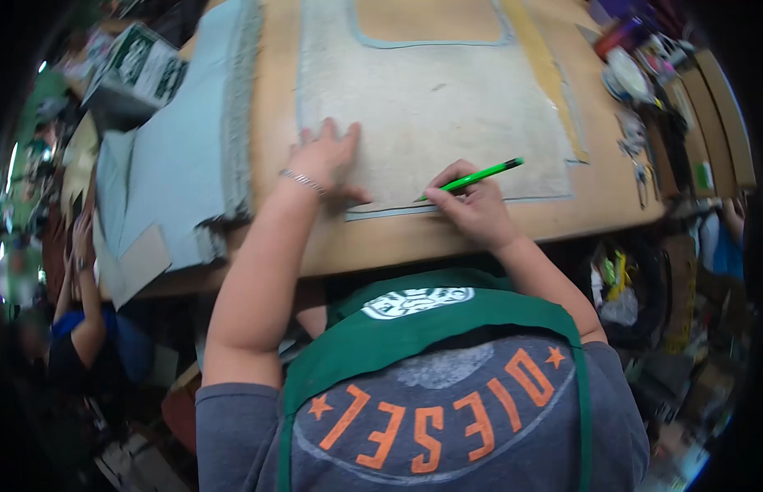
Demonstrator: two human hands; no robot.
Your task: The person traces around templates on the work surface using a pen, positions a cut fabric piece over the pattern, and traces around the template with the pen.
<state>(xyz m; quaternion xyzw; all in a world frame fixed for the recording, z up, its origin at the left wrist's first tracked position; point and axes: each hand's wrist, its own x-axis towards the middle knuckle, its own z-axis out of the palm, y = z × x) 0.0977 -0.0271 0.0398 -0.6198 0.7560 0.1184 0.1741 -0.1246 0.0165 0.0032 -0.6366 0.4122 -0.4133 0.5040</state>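
A pale grey sheet of fabric-like material (447,107) lies flat on a wooden worktable (603,176). My left hand (324,160) presses flat on the sheet's near left corner, fingers spread, a bracelet at the wrist. My right hand (471,205) grips a green pencil (476,177) whose tip touches the sheet near its front edge. A blue outline runs along the sheet's border.
A stack of light blue pieces (176,164) lies on the table's left side. Scissors (640,176), tape and small tools (635,57) crowd the right end. A box (139,70) stands at far left. Another person (78,320) is at lower left.
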